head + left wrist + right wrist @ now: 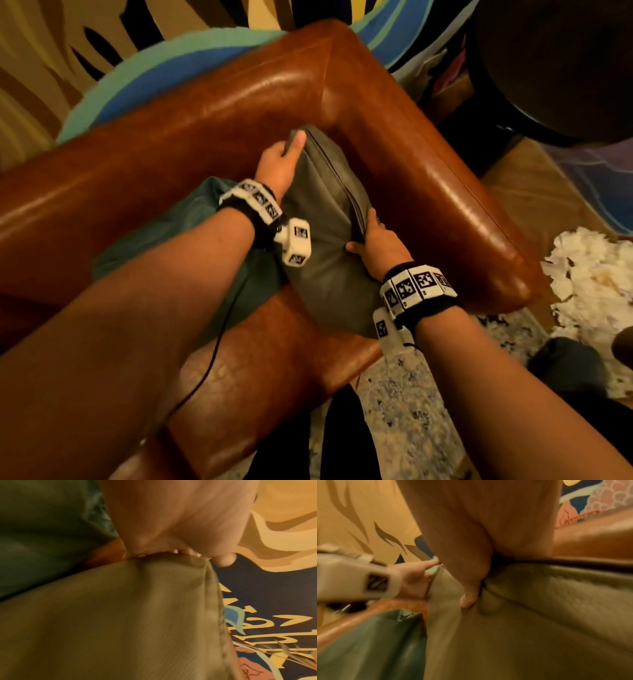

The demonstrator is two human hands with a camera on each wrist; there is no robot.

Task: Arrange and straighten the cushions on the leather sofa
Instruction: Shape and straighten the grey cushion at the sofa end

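Note:
A grey-olive cushion [329, 219] stands on edge in the corner of the brown leather sofa [239, 102], leaning toward its right armrest [445, 192]. My left hand [284, 157] pinches the cushion's far top corner [197, 563]. My right hand [373, 240] grips the near part of its seamed top edge, thumb [469, 599] pressed into the cushion's face [505, 635]. A teal cushion [191, 233] lies to the left, under my left forearm and partly hidden by it; it also shows in the right wrist view [376, 642].
A colourful mural wall [171, 51] rises behind the sofa. A dark round table [565, 68] stands at upper right. A white shaggy heap [589, 274] lies on the wooden floor right of the armrest. A speckled rug [411, 411] covers the floor below.

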